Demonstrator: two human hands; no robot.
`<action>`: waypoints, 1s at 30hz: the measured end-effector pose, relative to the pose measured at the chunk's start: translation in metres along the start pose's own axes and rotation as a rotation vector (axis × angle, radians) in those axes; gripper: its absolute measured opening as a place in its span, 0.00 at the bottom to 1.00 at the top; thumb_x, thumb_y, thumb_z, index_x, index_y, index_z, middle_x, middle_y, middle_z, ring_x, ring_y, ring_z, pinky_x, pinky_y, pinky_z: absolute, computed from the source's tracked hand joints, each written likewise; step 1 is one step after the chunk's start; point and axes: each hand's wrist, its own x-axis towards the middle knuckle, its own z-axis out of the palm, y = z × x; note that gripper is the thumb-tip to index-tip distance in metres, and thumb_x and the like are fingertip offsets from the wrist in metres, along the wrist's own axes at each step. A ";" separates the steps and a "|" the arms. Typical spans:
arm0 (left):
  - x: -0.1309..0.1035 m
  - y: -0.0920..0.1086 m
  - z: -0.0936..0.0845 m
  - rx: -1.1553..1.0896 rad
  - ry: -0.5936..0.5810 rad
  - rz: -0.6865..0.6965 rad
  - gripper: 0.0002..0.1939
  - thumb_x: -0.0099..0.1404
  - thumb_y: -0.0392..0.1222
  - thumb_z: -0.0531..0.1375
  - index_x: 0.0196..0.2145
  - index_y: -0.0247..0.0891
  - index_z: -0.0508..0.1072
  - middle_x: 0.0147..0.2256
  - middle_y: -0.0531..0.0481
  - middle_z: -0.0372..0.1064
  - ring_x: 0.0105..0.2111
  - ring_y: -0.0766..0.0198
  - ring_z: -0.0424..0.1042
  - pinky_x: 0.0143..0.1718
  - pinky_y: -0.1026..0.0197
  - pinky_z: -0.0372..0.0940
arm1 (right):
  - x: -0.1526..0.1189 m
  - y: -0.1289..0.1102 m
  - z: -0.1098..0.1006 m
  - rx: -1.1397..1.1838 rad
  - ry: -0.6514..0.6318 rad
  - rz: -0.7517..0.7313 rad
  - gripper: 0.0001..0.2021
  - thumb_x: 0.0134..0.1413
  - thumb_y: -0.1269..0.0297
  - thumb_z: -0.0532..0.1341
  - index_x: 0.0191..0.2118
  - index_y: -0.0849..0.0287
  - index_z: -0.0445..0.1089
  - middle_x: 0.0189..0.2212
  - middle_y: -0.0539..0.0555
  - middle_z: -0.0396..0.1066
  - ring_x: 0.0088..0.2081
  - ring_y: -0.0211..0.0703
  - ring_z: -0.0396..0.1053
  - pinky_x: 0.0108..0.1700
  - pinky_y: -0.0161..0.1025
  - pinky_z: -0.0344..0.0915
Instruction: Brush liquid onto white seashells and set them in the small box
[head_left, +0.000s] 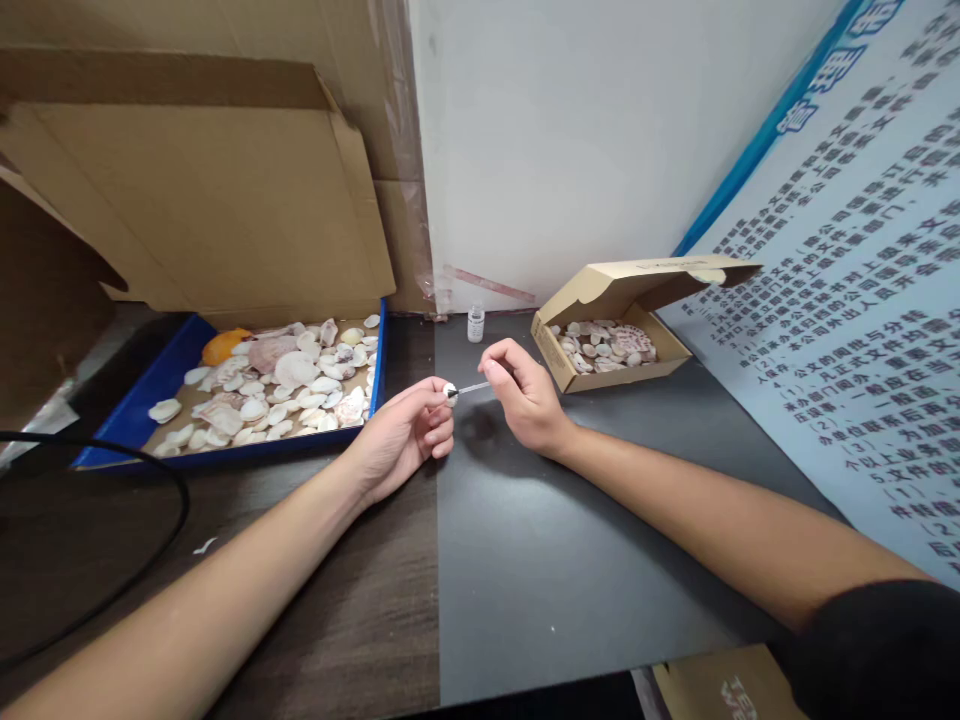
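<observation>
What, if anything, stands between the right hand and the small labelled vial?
Nothing visible. The small labelled vial stands beyond the right hand, slightly to its left; the cardboard box of shells sits to the right, outside that gap.

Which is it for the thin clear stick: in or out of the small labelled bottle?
Out: the thin clear stick runs between the left hand and right hand, apart from the small labelled bottle.
</observation>
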 end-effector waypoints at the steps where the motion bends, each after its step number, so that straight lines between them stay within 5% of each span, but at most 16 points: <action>1: 0.000 0.000 0.000 0.004 0.000 0.004 0.08 0.61 0.35 0.61 0.30 0.38 0.61 0.22 0.59 0.49 0.18 0.73 0.50 0.19 0.68 0.54 | 0.000 0.000 0.000 -0.013 0.004 -0.009 0.09 0.66 0.60 0.53 0.35 0.56 0.62 0.25 0.45 0.56 0.25 0.35 0.54 0.30 0.35 0.54; 21: 0.002 -0.004 -0.002 0.014 0.031 0.068 0.08 0.64 0.36 0.59 0.30 0.38 0.62 0.22 0.59 0.47 0.19 0.74 0.49 0.19 0.69 0.52 | -0.001 0.004 -0.001 0.143 -0.073 -0.008 0.04 0.60 0.64 0.58 0.39 0.55 0.61 0.25 0.45 0.56 0.26 0.36 0.54 0.28 0.36 0.53; 30: 0.001 -0.002 -0.001 0.007 0.043 0.059 0.07 0.65 0.35 0.58 0.30 0.37 0.62 0.22 0.59 0.47 0.19 0.73 0.49 0.19 0.69 0.52 | 0.001 0.005 0.004 0.117 0.031 0.019 0.07 0.64 0.59 0.58 0.38 0.55 0.61 0.29 0.46 0.58 0.24 0.33 0.54 0.25 0.34 0.52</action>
